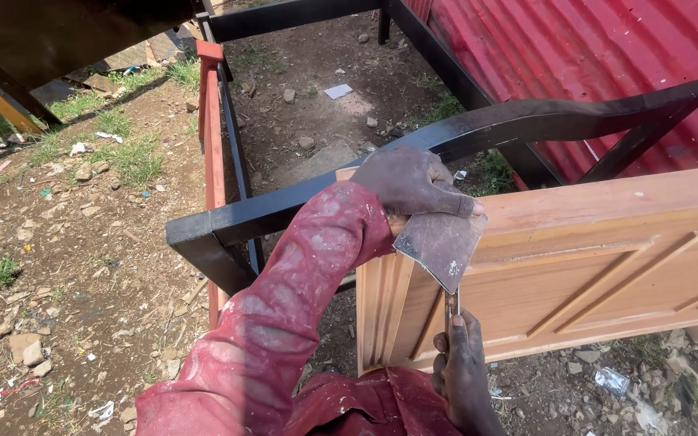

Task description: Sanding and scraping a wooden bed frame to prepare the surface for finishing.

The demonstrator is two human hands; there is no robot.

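Against the wooden door (591, 266), both hands' fingers (414, 190) grip a scraper (443, 242).

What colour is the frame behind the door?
Glossy black frame, clearest in the head view.

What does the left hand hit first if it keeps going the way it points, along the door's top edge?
Probably nothing: the left hand points right along the wooden door top edge, which looks bare to the frame edge. Depth is unclear.
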